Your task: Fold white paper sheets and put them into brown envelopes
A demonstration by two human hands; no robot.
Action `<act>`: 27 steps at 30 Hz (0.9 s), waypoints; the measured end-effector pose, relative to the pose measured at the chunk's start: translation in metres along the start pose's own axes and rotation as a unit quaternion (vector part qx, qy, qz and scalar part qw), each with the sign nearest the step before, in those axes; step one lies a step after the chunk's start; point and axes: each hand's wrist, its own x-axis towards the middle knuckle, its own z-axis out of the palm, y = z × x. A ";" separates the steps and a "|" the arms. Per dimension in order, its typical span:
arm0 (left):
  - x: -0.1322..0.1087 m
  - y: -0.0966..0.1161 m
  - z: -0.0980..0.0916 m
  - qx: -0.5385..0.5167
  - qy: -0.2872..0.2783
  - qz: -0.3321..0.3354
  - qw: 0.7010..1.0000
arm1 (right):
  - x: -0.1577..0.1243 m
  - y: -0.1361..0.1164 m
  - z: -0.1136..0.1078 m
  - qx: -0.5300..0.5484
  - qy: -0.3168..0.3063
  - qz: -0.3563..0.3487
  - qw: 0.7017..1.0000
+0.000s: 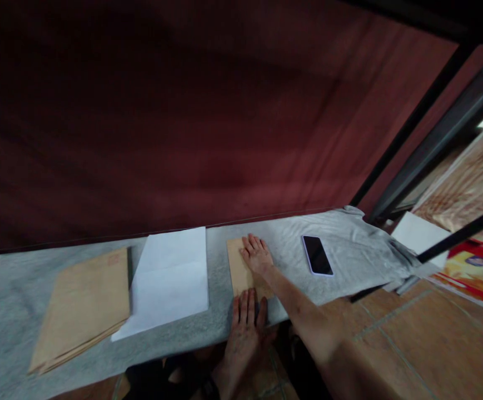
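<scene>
A brown paper envelope (237,268) lies flat on the grey cloth, near the front edge of the table. My right hand (258,255) rests on its upper right part, palm down with the fingers stretched out. Across the envelope's lower end lies my left hand (243,328), its fingers extended and pointing away from me. Both hands press on the paper without gripping it, and they cover part of it. Left of the envelope are white paper sheets (174,280). A phone (317,255) with a pale purple edge lies to the right, dark screen up.
Several brown envelopes (89,300) are stacked at the left. Grey cloth (362,250) covers the narrow table. A dark red curtain (183,122) hangs behind it. Black metal bars (416,122) and a red printed box (478,269) stand on the right, above a tiled floor (441,339).
</scene>
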 end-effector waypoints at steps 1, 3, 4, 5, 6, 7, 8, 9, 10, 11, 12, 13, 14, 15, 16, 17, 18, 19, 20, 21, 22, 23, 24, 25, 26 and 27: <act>0.000 0.000 0.000 -0.002 0.003 -0.001 1.000 | 0.002 0.000 0.000 0.000 0.003 0.004 1.000; 0.000 0.001 -0.001 -0.010 0.004 -0.001 1.000 | 0.003 -0.001 -0.001 -0.004 0.013 0.013 1.000; 0.000 0.001 -0.002 -0.013 0.003 -0.001 1.000 | 0.003 -0.002 -0.001 -0.007 0.016 0.009 1.000; 0.000 0.001 -0.002 -0.014 0.002 -0.001 1.000 | 0.003 -0.004 -0.002 -0.008 0.014 -0.005 1.000; 0.000 0.001 -0.003 -0.012 0.001 -0.001 1.000 | 0.001 -0.007 -0.003 -0.007 0.009 -0.031 0.999; 0.000 0.001 -0.003 -0.009 0.000 -0.001 1.000 | -0.001 -0.010 -0.004 -0.004 0.000 -0.063 0.998; 0.000 0.001 -0.003 -0.004 0.000 -0.002 1.000 | -0.004 -0.014 -0.004 0.001 -0.010 -0.094 0.995; 0.001 0.001 -0.003 0.002 0.002 -0.002 1.000 | -0.007 -0.017 -0.005 0.006 -0.019 -0.120 0.993; 0.001 0.001 -0.004 0.006 0.005 -0.001 1.000 | -0.011 -0.021 -0.005 0.011 -0.028 -0.137 0.990; 0.001 0.001 -0.004 0.010 0.007 -0.003 1.000 | -0.015 -0.024 -0.005 0.015 -0.035 -0.150 0.988; 0.002 0.001 -0.004 0.012 0.009 -0.004 1.000 | -0.018 -0.026 -0.005 0.019 -0.042 -0.160 0.986; 0.002 0.000 -0.004 0.011 0.010 -0.005 1.000 | -0.021 -0.028 -0.005 0.022 -0.049 -0.170 0.984; 0.003 0.000 -0.004 0.009 0.011 -0.005 1.000 | -0.023 -0.029 -0.005 0.026 -0.056 -0.180 0.982; 0.004 -0.001 -0.005 0.005 0.010 -0.003 1.000 | -0.023 -0.028 -0.005 0.028 -0.060 -0.185 0.980; 0.004 -0.002 -0.005 0.001 0.007 0.000 1.000 | -0.023 -0.027 -0.005 0.028 -0.061 -0.182 0.981; 0.005 -0.004 -0.006 -0.004 0.004 0.006 1.000 | -0.021 -0.026 -0.006 0.026 -0.058 -0.169 0.984; 0.006 -0.005 -0.007 -0.007 -0.001 0.010 1.000 | -0.018 -0.023 -0.006 0.023 -0.051 -0.149 0.987; 0.007 -0.006 -0.007 -0.011 -0.007 0.012 1.000 | -0.015 -0.021 -0.007 0.019 -0.042 -0.122 0.991; 0.007 -0.007 -0.008 -0.015 -0.012 0.013 1.000 | -0.011 -0.018 -0.008 0.016 -0.033 -0.090 0.995; 0.008 -0.008 -0.009 -0.019 -0.019 0.013 1.000 | -0.008 -0.015 -0.008 0.013 -0.026 -0.060 0.998; 0.008 -0.009 -0.009 -0.024 -0.025 0.012 0.999 | -0.006 -0.013 -0.008 0.010 -0.022 -0.036 0.999; 0.009 -0.009 -0.010 -0.029 -0.033 0.010 0.999 | -0.004 -0.011 -0.007 0.009 -0.021 -0.020 1.000; 0.009 -0.010 -0.011 -0.034 -0.041 0.009 0.999 | -0.004 -0.010 -0.006 0.007 -0.022 -0.012 1.000; 0.009 -0.010 -0.012 -0.037 -0.048 0.006 0.998 | -0.005 -0.009 -0.005 0.007 -0.023 -0.011 1.000; 0.010 -0.009 -0.013 -0.040 -0.055 0.003 0.998 | -0.007 -0.009 -0.003 0.006 -0.023 -0.014 1.000; 0.010 -0.009 -0.014 -0.042 -0.060 0.000 0.997 | -0.010 -0.008 -0.002 0.006 -0.022 -0.019 1.000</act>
